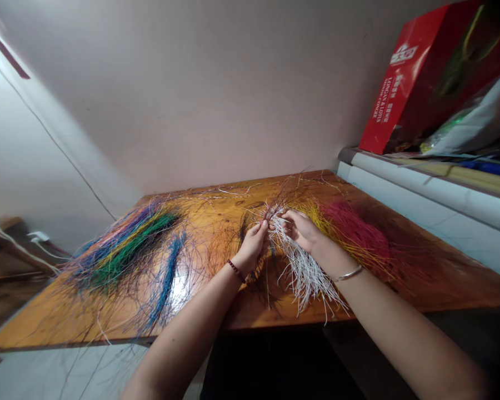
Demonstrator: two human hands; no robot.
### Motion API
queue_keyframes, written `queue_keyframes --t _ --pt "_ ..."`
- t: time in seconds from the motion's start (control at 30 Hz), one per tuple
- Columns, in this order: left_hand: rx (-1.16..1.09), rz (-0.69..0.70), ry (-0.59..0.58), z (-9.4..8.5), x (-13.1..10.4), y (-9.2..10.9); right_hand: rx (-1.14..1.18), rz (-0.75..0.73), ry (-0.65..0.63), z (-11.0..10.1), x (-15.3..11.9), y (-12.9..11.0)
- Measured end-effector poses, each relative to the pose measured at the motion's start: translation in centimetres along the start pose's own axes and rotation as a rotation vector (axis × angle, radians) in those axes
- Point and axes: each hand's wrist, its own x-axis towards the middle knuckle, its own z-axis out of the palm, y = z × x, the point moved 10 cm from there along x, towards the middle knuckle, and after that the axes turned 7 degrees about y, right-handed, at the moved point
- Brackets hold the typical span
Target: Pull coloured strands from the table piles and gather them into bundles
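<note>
My left hand [255, 243] is closed, thumb against fingers, around a small bunch of thin dark reddish strands [284, 194] that fan out upward past its fingertips. Close beside it, my right hand [302, 226] has curled fingers at the top of a bundle of white strands [306, 272]. The white bundle hangs down below that hand toward the table's front edge. My right fingertips are partly hidden among the strands. Orange-brown strands [220, 244] lie just left of my left hand, with some black ones [244, 226] near its knuckles.
On the wooden table [208, 316], green strands [137, 250] and other coloured ones lie at the left, near a blue bundle [167, 280]. Yellow strands [323, 222] and pink strands [360, 230] lie at the right. A red bag [408, 78] stands on a ledge [425, 180].
</note>
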Motion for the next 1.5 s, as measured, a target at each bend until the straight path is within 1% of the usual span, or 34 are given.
queue_keyframes --t 0.07,0.13,0.23,0.33,0.57,0.83,1.0,1.2,1.37,1.5 --pt "-0.001 0.006 0.0 0.0 0.0 0.0 0.125 0.064 -0.033 0.2 0.1 0.2" --pt "-0.002 0.011 0.0 0.0 0.0 0.1 0.183 0.111 -0.083 0.6 0.0 0.3" --pt "0.0 0.012 0.002 0.0 0.0 0.1 0.154 0.113 -0.158 1.2 -0.2 0.3" --pt "-0.002 0.008 0.007 -0.1 0.0 0.2 0.096 0.07 -0.187 1.6 -0.5 0.1" --pt "0.005 0.007 0.004 -0.1 0.0 0.2 0.061 0.031 -0.183 1.7 -0.5 0.0" --pt "0.0 0.007 0.009 -0.1 -0.1 0.2 0.062 0.034 -0.17 1.5 -0.3 0.2" --pt "0.007 0.003 0.011 -0.1 -0.1 0.1 0.025 0.008 -0.152 1.4 -0.2 0.0" --pt "0.018 0.005 0.006 -0.1 0.1 -0.1 0.052 0.049 -0.11 1.1 -0.2 0.3" --pt "0.04 0.008 0.007 -0.1 0.1 -0.2 0.054 0.001 -0.141 1.2 0.0 0.1" --pt "0.042 0.01 0.0 -0.1 0.1 0.0 0.025 -0.024 -0.143 1.2 0.1 0.0"
